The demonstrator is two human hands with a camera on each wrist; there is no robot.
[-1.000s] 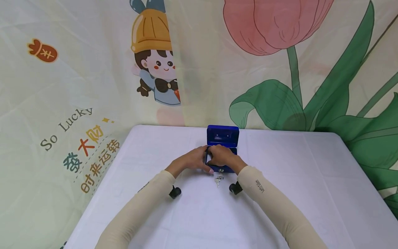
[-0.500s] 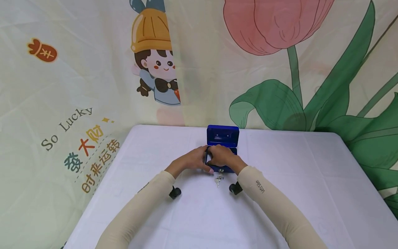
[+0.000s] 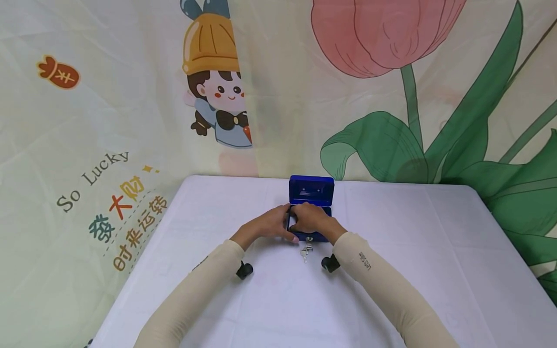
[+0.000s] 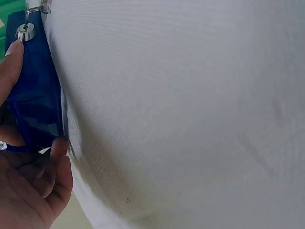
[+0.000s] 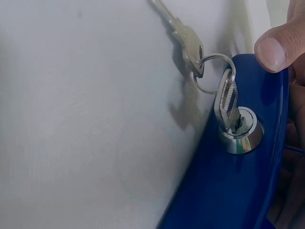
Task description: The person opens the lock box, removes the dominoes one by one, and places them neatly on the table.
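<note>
A white-covered table (image 3: 457,251) in front of a printed fabric backdrop (image 3: 278,96).
Behind the table, the pale, slightly wrinkled cloth shows a large pink tulip (image 3: 387,36); its green leaves (image 3: 491,87) go down beside the table's right edge. Above the table's far left corner is a cartoon figure (image 3: 217,92) with a yellow hat. Left of the table stand coloured Chinese characters (image 3: 119,207). The light upon the table is soft.
</note>
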